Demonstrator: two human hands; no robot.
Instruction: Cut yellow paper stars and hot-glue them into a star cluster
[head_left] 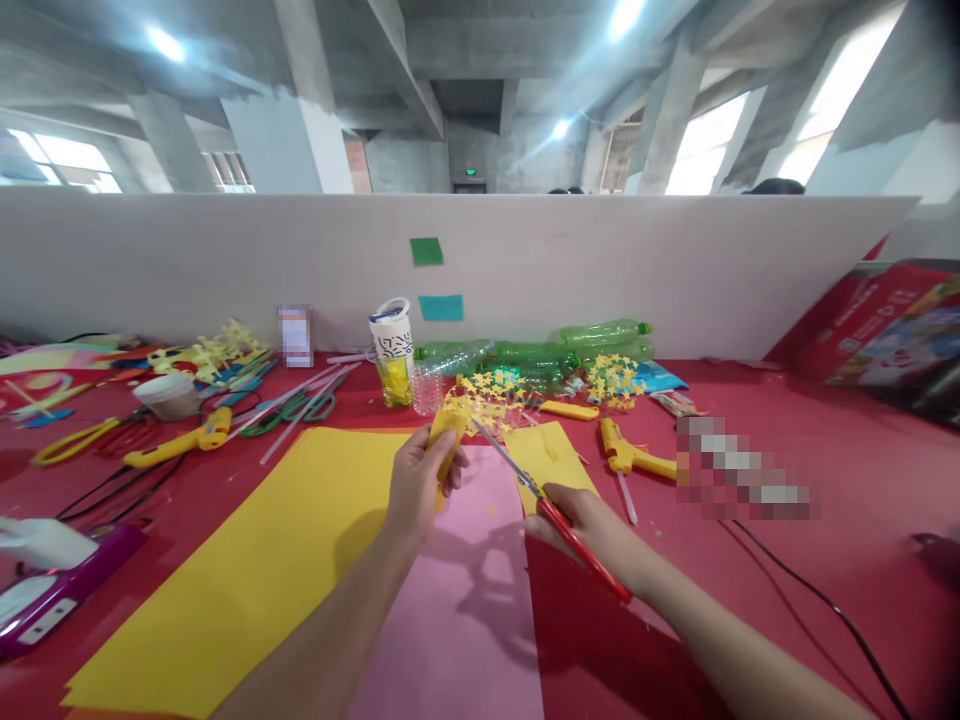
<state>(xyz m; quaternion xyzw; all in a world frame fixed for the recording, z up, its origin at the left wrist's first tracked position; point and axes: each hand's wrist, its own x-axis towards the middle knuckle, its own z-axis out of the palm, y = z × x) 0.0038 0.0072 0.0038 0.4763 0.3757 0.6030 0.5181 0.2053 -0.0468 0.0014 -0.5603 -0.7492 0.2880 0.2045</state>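
Note:
My left hand (420, 475) pinches a folded strip of yellow paper (448, 430) above the pink sheet. In my right hand (581, 525) is a pair of scissors (574, 548) with red handles, its blades pointing up and left toward the yellow strip. The blade tips are close to the strip; whether they touch it I cannot tell. Beneath lie a pink paper sheet (480, 620), a large yellow sheet (247, 560) at the left and a smaller yellow piece (551, 455) at the right. Yellow paper stars (491, 390) are clustered just beyond my hands.
Two yellow glue guns (180, 440) (637, 460) lie at either side, with cords. Green plastic bottles (525, 355) and a patterned cup (391, 345) stand along the white partition (225, 260). A purple power strip (75, 590) is at the left edge. A yellow utility knife (570, 410) lies behind.

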